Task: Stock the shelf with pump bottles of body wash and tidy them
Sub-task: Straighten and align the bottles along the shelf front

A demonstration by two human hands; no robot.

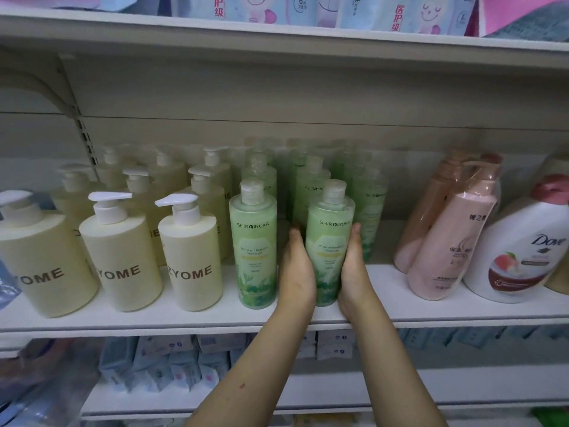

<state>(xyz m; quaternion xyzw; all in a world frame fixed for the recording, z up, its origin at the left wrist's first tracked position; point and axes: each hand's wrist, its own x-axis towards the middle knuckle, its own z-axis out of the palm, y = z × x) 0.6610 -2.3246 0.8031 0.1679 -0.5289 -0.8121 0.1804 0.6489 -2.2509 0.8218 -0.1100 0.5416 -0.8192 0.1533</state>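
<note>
A green Shiroiruka shower gel bottle (330,238) stands upright at the front of the white shelf (215,320). My left hand (297,268) lies flat against its left side and my right hand (354,268) against its right side, with the fingers straight. A second green bottle (254,241) stands just to the left, apart from my left hand. More green bottles (311,192) fill the rows behind. Cream pump bottles marked ZYOME (189,257) stand in rows on the left.
Pink pump bottles wrapped in plastic (449,241) lean at the right, beside a white Dove bottle (523,251). A bare strip of shelf lies between the green and pink bottles. Packets fill the shelf above (308,10) and the shelf below (184,362).
</note>
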